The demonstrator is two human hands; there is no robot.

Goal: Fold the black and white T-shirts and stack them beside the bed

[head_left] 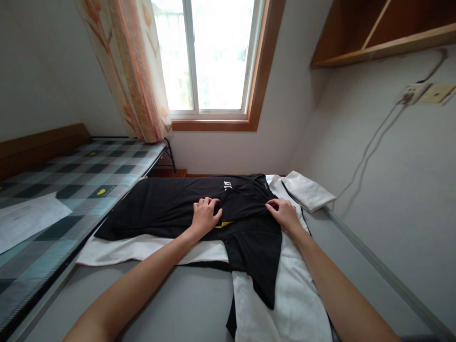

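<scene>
Left hand [205, 216] on black T-shirt [160, 202], fingers curled, slightly apart; cloth grip unclear. Right hand [284, 213] at shirt's shoulder, thumb and fingertips near together, maybe pinching; can't tell. Shirt lies spread over white garment [299, 280], both on grey table [167, 299]. White sleeves stick out beneath. Checked bed [107, 166] alongside, window [221, 61] beyond. Risk: dragging shirt could bunch white layer, since they touch; uneven pull could skew collar.
</scene>
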